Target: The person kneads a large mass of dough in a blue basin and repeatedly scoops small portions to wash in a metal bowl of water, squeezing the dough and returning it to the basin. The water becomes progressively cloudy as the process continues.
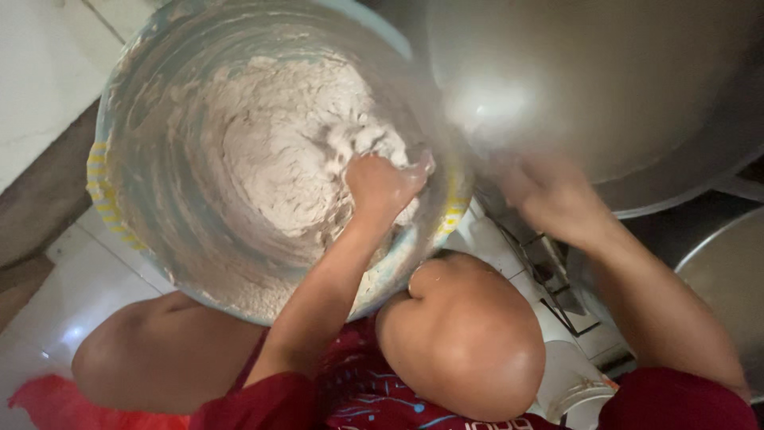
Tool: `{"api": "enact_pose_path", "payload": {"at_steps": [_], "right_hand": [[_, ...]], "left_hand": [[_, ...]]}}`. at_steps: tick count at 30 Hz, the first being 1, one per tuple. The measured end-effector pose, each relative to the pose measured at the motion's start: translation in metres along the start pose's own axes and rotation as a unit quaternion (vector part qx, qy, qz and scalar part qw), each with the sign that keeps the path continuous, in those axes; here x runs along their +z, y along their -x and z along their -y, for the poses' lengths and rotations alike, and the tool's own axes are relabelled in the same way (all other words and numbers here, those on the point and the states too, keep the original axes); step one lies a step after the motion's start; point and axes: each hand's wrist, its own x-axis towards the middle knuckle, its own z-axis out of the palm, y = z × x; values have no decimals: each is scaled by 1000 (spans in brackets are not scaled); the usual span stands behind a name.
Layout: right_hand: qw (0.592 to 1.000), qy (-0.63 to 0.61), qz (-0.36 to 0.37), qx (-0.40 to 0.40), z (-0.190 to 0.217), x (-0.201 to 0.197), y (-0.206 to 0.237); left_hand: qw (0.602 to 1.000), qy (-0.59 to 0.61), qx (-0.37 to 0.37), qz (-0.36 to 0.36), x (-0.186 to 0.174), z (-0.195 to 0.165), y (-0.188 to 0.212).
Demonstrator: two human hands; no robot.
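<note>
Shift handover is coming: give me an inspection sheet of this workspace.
Surface: pale tiled floor, glossy, partly covered by the bowl.
Job's things: large bowl with a yellow-striped rim, floury dough inside and smeared up its walls.
Clutter: white container by the knee; red cloth on the floor.
Grippers: left hand pressed into the dough; right hand blurred, at the big metal pan, grip unclear.
Cables: nothing seen.
Surroundings: stove frame under the pan; another metal vessel at right.

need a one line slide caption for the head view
Left hand kneads floury dough in a large basin; right hand blurred beside a steel pan.
</note>
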Motion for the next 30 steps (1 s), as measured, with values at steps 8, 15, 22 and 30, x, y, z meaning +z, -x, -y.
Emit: {"api": "enact_pose_path", "payload": {"at_steps": [8,15,22,30], "right_hand": [[956,287,-45,-39,-70,-13,-31],[991,-10,-58,-122,23,12,27],[992,-110,59,-15,52,8,18],[980,151,-80,-102,-48,7,-16]], "left_hand": [[952,251,106,-138,24,3,10],[926,243,224,-181,14,-4,16],[952,275,121,-63,4,-13,14],[997,54,38,-42,13,-2,14]]}}
